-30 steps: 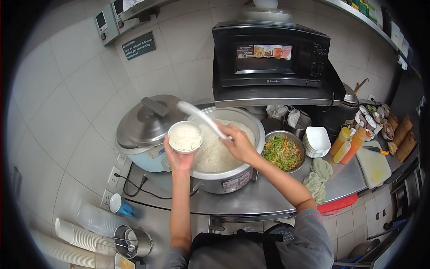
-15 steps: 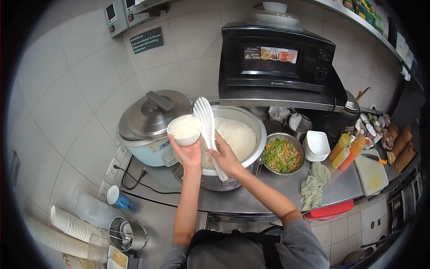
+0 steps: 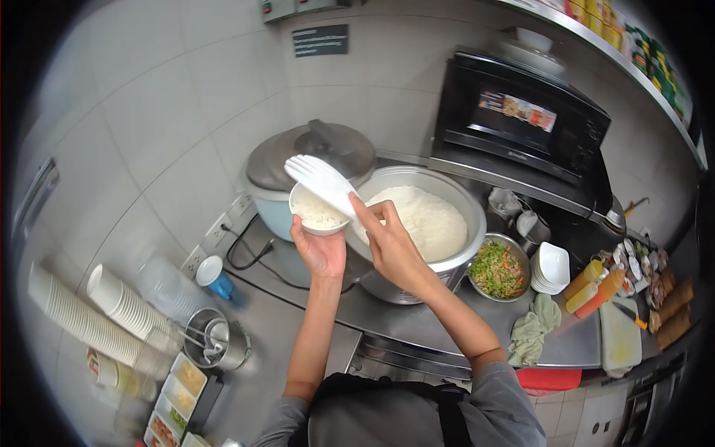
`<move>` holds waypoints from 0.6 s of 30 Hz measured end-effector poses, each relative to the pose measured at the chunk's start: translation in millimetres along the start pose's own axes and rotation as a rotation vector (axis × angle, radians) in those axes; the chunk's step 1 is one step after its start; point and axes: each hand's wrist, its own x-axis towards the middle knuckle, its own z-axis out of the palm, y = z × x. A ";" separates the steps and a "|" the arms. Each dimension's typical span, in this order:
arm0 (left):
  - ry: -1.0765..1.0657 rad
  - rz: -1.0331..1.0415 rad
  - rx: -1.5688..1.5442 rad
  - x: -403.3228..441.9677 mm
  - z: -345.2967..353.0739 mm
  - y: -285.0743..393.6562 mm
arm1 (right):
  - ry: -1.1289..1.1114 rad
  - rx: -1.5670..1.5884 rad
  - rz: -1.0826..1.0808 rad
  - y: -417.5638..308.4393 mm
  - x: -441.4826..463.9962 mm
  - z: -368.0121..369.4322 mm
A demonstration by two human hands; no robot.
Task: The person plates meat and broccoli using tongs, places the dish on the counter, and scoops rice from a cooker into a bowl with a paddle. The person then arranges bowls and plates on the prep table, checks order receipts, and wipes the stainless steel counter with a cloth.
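The small, round white bowl (image 3: 328, 230) is up in the air over the shiny grey metal worktop (image 3: 387, 316), back from its front edge. The left hand (image 3: 324, 255) has its fingers half curled under and around it. The bowl looks hard, smooth and maybe a bit slippery, and light even with the soft white rice (image 3: 314, 211) inside. Cupping it low, with the thumb up the side, seems a good hold. The right hand (image 3: 387, 242) has its fingers wrapped snugly on the long, flat white rice paddle (image 3: 320, 177), near its handle. The paddle seems light and stiff, so the handle is the best place to hold. I cannot tell if it touches the rice.
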 end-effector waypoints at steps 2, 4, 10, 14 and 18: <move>-0.001 0.024 0.007 -9.3 -1.5 27.8 | -0.095 0.043 -0.061 -21.3 3.2 5.2; 0.000 0.073 0.008 -20.0 -7.2 56.5 | -0.096 0.085 -0.083 -38.9 11.6 16.9; 0.129 0.232 0.077 -85.6 -28.6 155.1 | -0.325 0.377 -0.153 -92.6 23.8 76.5; 0.358 0.253 0.283 -184.1 -52.8 223.5 | -0.483 0.378 -0.311 -88.6 30.1 179.5; 0.562 0.368 0.292 -288.0 -56.4 261.9 | -0.918 0.153 -0.207 -112.7 8.7 302.3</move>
